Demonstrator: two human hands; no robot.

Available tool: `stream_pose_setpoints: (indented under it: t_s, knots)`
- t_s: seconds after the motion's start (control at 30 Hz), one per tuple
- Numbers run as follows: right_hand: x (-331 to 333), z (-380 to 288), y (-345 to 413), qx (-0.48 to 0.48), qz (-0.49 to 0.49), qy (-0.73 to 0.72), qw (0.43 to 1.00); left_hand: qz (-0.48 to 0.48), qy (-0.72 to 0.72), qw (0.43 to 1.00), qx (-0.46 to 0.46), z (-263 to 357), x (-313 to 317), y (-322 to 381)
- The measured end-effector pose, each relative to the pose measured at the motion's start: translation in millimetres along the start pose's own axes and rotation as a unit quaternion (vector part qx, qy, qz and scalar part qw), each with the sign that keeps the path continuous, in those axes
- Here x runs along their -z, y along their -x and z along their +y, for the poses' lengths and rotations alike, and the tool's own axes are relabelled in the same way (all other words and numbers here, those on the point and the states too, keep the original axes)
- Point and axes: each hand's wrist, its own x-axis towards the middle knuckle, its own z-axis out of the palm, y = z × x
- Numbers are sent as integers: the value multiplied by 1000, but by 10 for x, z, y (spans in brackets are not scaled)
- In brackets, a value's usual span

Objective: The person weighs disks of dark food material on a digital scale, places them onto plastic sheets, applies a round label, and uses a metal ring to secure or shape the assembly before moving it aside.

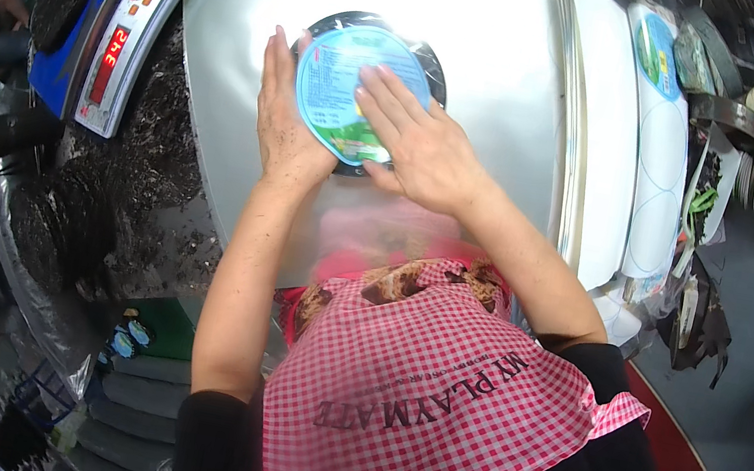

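Observation:
A round blue label point(342, 89) with green pictures and fine print lies over a black disc point(440, 72) in shiny clear plastic, on a pale, glossy worktop point(500, 53). My right hand point(424, 142) rests flat on the label's right half, fingers extended and thumb apart. Along the left side of the disc stands my left hand point(287, 121), its fingers straight and pointing away from me, dark specks on its skin. The label covers part of that hand, so its thumb and grip are partly hidden.
Left of the worktop is a blue and white digital scale point(130, 48) with a lit red display, on a dark, soiled surface point(152, 181). A strip of round labels point(663, 157) lies on the right, beside a stack of white sheets point(601, 124) and a roll of tape point(727, 116).

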Motion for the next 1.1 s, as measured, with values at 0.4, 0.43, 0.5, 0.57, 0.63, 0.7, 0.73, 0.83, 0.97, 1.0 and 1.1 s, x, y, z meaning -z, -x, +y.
stream_pose_setpoints:
  t_s: [0.4,0.43,0.5,0.57,0.63,0.7,0.73,0.83,0.97,1.0,1.1]
  knots:
    - [-364,-104,-302,-72,6,53,996,-15,718,674,172,-257,-14,45]
    - [-369,-80,-316,-65,3,58,996,17,674,718,173,-182,-49,15]
    - [-375,-149,-292,-91,40,69,993,55,564,815,118,-59,-33,19]
    - [-312,-181,-139,-89,-44,-24,995,63,425,903,4,50,78,36]
    - [-181,-443,58,32,52,21,998,51,384,918,88,-27,45,102]
    - [-267,-519,229,49,6,44,998,-47,681,670,291,-251,-122,161]
    - [-311,-542,280,52,-7,51,997,-45,597,775,205,-372,-257,208]
    - [-302,-690,333,13,-39,-17,999,-96,579,797,141,-263,-195,269]
    - [-367,-842,363,33,-52,-9,998,-141,600,778,121,-339,-183,357]
    - [-342,-876,341,15,-66,-39,997,-138,573,795,144,-319,-151,369]
    - [-514,-914,486,45,-16,-52,998,-154,608,744,231,-212,-11,343]
